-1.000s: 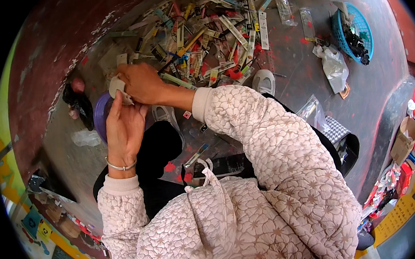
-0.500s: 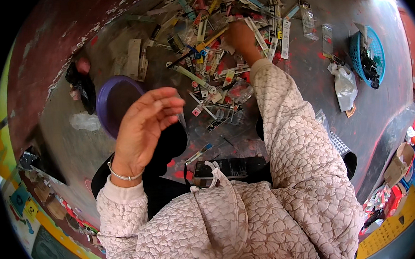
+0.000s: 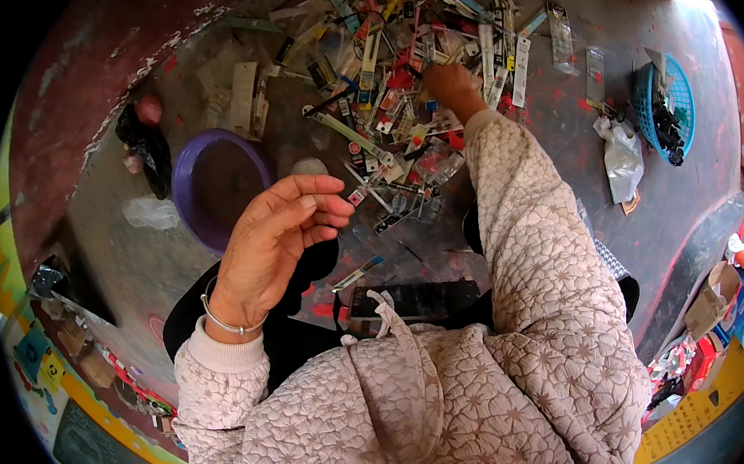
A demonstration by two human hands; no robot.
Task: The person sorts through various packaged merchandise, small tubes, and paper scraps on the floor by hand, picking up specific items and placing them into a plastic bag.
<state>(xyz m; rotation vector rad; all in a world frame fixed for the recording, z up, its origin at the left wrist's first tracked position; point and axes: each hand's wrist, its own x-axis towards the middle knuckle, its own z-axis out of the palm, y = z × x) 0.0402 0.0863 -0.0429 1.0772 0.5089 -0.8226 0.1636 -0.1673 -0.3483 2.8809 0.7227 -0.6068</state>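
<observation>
My left hand (image 3: pixel 278 238) is raised over my lap, palm turned toward me, fingers loosely curled, and nothing shows in it. It hangs just right of a purple bowl (image 3: pixel 205 188) that stands on the floor. My right hand (image 3: pixel 451 87) is stretched far forward into a heap of small carded packets and strips (image 3: pixel 385 54). Its fingers are down among the packets and hidden, so whether it grips one is unclear. A small pale lump (image 3: pixel 309 166) lies by the bowl's rim.
A blue basket (image 3: pixel 669 103) with dark parts stands at the right, a white plastic bag (image 3: pixel 621 158) beside it. A black bag (image 3: pixel 150 148) lies left of the bowl. A dark flat case (image 3: pixel 411 300) rests on my lap. Boxes and colourful clutter line the lower edges.
A second ago both hands were together over the bowl on a small pale item. My right hand has since reached forward into the heap, and my left hand stays raised with fingers curling.
</observation>
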